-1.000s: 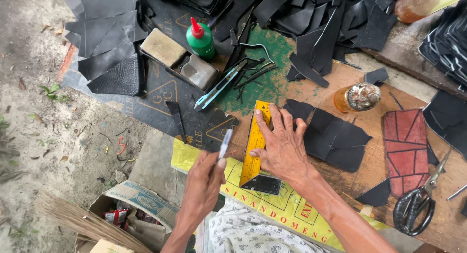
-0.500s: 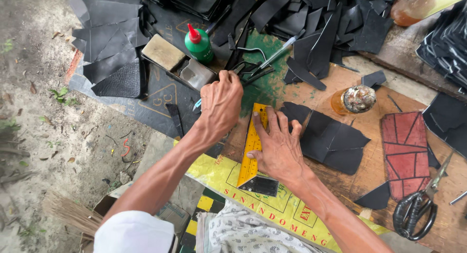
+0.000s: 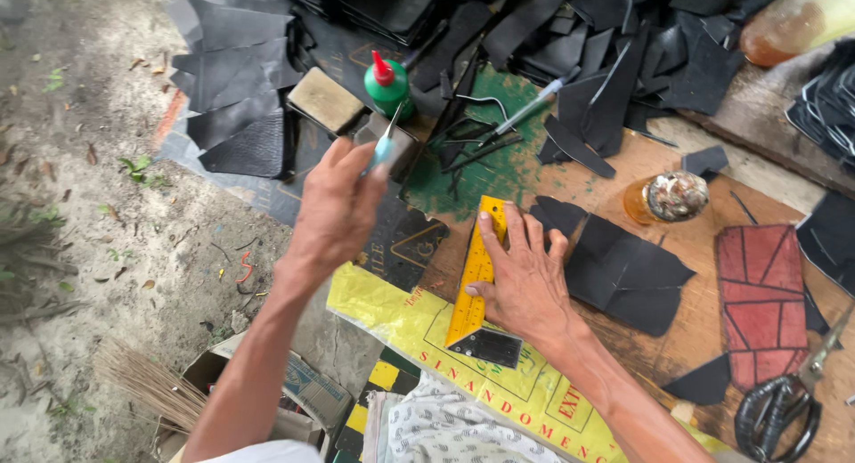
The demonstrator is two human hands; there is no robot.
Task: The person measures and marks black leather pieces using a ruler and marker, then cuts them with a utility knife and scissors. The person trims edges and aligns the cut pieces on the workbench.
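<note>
Over green mat | left hand raised, fingers now pinching knife | right hand fingers spread, still pressing ruler

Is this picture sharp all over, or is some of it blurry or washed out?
Head view: soft, even daylight with no hard shadows; the left hand and the thin tool it holds are smeared by motion, the right hand on the yellow ruler is sharper; the bottle at the top right corner looks pale and washed out.

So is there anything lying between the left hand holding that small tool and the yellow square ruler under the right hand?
Nothing visible blocks it. The left hand holds a thin light-blue tool above the dark printed sheet, just left of the yellow ruler, which the right hand presses flat.
</note>
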